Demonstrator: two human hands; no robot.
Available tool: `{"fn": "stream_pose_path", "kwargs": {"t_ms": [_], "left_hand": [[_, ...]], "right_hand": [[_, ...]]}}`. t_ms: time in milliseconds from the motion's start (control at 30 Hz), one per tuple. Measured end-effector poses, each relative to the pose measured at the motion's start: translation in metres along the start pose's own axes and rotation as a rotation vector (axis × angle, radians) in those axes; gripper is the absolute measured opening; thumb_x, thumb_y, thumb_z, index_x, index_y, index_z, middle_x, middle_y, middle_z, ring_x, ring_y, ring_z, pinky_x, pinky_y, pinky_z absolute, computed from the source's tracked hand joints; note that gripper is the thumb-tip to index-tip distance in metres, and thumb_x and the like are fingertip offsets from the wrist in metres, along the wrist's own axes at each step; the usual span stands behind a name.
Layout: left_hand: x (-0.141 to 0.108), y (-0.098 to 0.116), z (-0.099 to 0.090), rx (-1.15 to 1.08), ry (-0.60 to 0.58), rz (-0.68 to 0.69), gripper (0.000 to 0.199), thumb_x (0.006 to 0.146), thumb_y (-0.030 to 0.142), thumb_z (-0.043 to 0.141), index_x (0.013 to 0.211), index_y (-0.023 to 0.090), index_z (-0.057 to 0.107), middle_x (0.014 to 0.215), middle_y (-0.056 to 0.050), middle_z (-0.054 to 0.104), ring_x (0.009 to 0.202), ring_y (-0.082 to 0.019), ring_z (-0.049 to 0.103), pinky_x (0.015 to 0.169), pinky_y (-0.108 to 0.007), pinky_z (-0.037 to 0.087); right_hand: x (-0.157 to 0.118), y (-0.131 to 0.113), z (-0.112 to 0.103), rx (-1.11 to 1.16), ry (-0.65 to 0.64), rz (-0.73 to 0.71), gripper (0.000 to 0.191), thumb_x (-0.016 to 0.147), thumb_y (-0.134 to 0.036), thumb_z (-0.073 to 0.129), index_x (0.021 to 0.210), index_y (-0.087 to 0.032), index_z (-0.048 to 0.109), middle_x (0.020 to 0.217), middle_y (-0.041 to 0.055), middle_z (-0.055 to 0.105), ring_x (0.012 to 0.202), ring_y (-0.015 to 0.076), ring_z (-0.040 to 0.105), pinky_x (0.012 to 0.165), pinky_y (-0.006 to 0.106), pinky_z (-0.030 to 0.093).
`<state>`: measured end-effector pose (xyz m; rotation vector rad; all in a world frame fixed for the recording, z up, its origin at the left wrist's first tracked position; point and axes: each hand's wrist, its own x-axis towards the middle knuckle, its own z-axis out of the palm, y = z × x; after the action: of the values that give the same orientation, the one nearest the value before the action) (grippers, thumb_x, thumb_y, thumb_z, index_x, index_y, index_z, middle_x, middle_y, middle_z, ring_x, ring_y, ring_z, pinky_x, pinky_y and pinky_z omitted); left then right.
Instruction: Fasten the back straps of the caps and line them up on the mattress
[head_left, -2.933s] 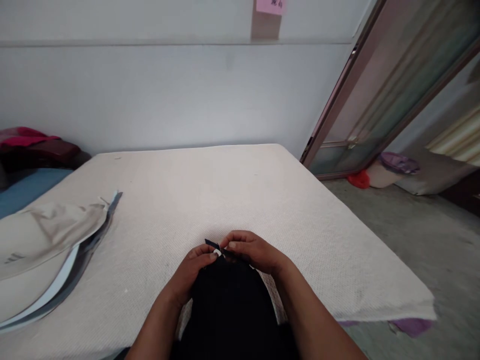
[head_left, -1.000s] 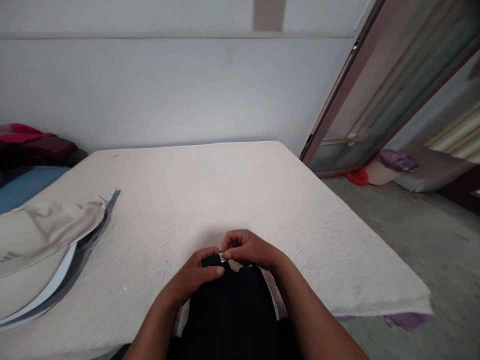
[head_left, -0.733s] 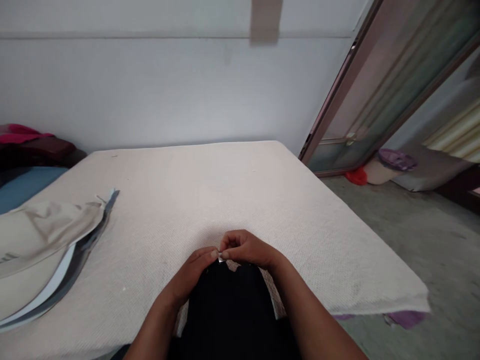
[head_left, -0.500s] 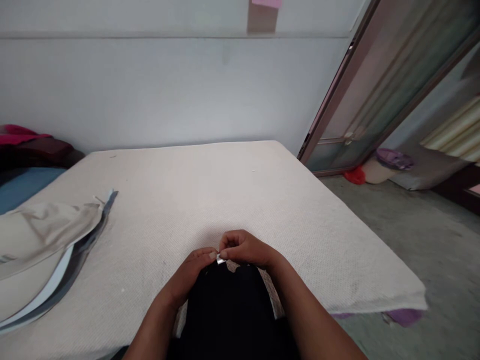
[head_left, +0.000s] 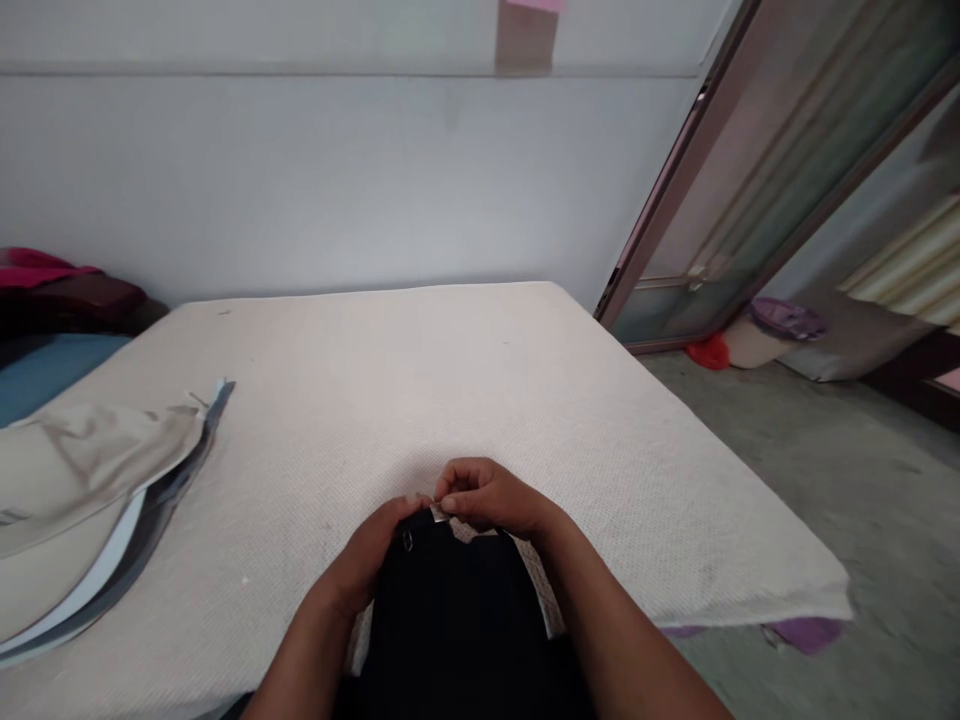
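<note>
A black fabric piece lies in front of me at the table's near edge. Its far edge has a notch, and a small metal ring or buckle shows near its left corner. My left hand is closed on that left corner, thumb on top. A small white tag sticks up at the far edge between my hands. My right hand pinches at the tag, with thumb and forefinger together and the other fingers curled. The fingertips partly cover the tag.
At the left, beige, pale blue and dark grey hat-like fabric pieces lie stacked. Behind them are blue and dark red items. A whitish textured cloth covers the table, which meets a pale wall. Beyond its right edge are a concrete floor and a lined bin.
My left thumb has shifted back a little, baring the metal ring on the black fabric. Less of the white tag shows now. My right hand has barely moved.
</note>
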<state>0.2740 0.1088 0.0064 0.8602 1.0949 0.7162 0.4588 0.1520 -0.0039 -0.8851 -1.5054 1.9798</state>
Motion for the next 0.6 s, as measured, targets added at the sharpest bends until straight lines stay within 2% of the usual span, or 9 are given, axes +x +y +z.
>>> {"fn": "stream_pose_path", "kwargs": {"t_ms": [100, 167, 267, 600], "left_hand": [[0.0031, -0.0025, -0.0019, -0.041, -0.113, -0.005, 0.025, 0.077, 0.038, 0.058, 0.07, 0.015, 0.064, 0.059, 0.001, 0.056, 0.052, -0.011, 0.044, 0.052, -0.023, 0.033], [0.0042, -0.0033, -0.0024, -0.024, -0.146, -0.018, 0.022, 0.075, 0.036, 0.063, 0.075, 0.015, 0.066, 0.06, 0.001, 0.057, 0.051, -0.01, 0.045, 0.052, -0.022, 0.031], [0.0041, -0.0036, -0.0017, 0.015, -0.138, -0.033, 0.022, 0.074, 0.036, 0.065, 0.081, 0.015, 0.068, 0.061, 0.001, 0.059, 0.052, -0.01, 0.047, 0.053, -0.022, 0.032], [0.0065, -0.0077, -0.001, -0.024, -0.109, 0.007, 0.025, 0.078, 0.038, 0.061, 0.071, 0.014, 0.065, 0.054, 0.003, 0.054, 0.047, -0.008, 0.04, 0.047, -0.02, 0.026]], "right_hand": [[0.0019, 0.003, 0.0002, -0.018, 0.002, -0.003, 0.016, 0.074, -0.027, 0.064, 0.083, -0.016, 0.059, 0.06, -0.0041, 0.051, 0.045, 0.0037, 0.036, 0.038, 0.016, 0.025], [0.0035, 0.0051, 0.0002, -0.034, 0.007, 0.0, 0.015, 0.073, -0.027, 0.064, 0.082, -0.016, 0.059, 0.057, -0.0052, 0.049, 0.044, 0.0038, 0.035, 0.038, 0.016, 0.025], [0.0054, 0.0076, 0.0003, -0.068, 0.017, 0.006, 0.015, 0.073, -0.027, 0.064, 0.081, -0.016, 0.059, 0.055, -0.0061, 0.046, 0.044, 0.0039, 0.036, 0.038, 0.016, 0.025], [0.0046, 0.0059, 0.0035, 0.014, -0.016, 0.012, 0.018, 0.075, -0.03, 0.063, 0.082, -0.015, 0.057, 0.055, -0.0066, 0.045, 0.043, 0.0032, 0.034, 0.038, 0.016, 0.024]]}}
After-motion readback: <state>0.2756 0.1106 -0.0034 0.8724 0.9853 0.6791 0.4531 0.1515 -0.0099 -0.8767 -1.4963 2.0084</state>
